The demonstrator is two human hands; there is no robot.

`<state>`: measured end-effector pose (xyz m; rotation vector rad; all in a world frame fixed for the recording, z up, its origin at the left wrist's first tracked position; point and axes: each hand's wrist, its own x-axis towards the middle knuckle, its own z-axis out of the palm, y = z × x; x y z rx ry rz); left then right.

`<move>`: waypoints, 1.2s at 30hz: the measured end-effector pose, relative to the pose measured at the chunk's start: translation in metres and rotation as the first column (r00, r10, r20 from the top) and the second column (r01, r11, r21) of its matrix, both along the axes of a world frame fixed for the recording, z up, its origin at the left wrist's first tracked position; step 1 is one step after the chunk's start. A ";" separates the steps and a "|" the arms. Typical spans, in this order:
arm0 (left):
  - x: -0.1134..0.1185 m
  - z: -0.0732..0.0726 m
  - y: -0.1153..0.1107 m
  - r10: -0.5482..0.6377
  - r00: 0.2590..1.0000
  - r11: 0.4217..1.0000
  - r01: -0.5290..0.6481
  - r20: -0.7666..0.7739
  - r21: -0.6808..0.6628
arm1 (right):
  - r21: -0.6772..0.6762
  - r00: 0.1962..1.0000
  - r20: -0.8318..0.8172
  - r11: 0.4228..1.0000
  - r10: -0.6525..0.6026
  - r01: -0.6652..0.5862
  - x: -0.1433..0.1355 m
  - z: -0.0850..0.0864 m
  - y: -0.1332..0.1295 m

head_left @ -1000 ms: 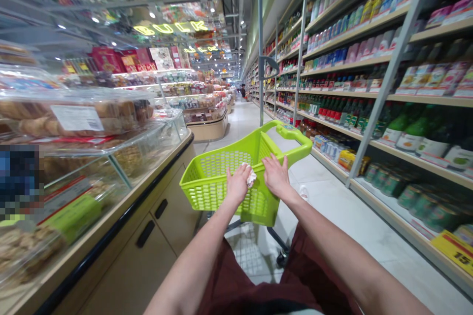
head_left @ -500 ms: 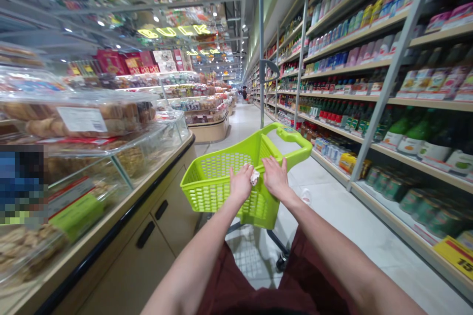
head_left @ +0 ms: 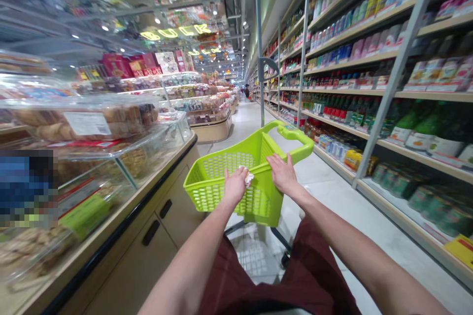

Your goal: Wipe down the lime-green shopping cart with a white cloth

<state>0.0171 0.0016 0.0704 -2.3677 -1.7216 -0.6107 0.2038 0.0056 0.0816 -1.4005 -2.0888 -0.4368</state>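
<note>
A lime-green shopping cart (head_left: 264, 206) with perforated basket walls stands side-on before me. My left hand (head_left: 235, 186) is curled over the near rim of its basket. A crumpled white tissue (head_left: 249, 178) pokes out at the inner side of that hand, against the rim. To the right, my right hand (head_left: 283, 173) grips the same rim close to the cart's handle (head_left: 305, 145). The fingertips of both hands are partly hidden behind the rim. Inside the part of the basket that shows, I see no goods.
A glass-fronted bulk food counter (head_left: 125, 174) with packaged baked goods (head_left: 88, 122) runs along the left. Tall shelves (head_left: 384, 95) of cans and bottles line the right. A grey pole (head_left: 259, 49) rises behind the cart. The tiled aisle (head_left: 244, 118) stretches ahead, with a distant person (head_left: 247, 90).
The cart shifts slightly in view. My left hand has slid a little left along the rim with the tissue, and my right hand slightly right, widening the gap between them.
</note>
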 end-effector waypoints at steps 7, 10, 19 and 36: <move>0.019 0.013 -0.019 -0.180 0.982 0.975 0.187 -0.063 0.118 | -0.084 0.840 -0.485 0.943 0.244 -0.322 -0.005 -0.004 -0.027; 0.039 0.017 -0.028 -0.236 0.972 0.963 0.234 0.001 0.132 | -0.053 0.507 -0.823 0.854 0.257 -0.518 -0.017 -0.015 -0.032; 0.035 -0.011 -0.037 0.178 0.234 0.909 0.332 0.956 -0.251 | 0.036 0.134 -0.985 0.883 0.111 -0.468 -0.029 -0.049 -0.029; 0.029 -0.029 -0.049 0.487 0.013 0.657 0.654 0.873 -0.376 | 0.100 0.899 -0.223 0.926 0.378 -0.365 -0.025 -0.082 -0.039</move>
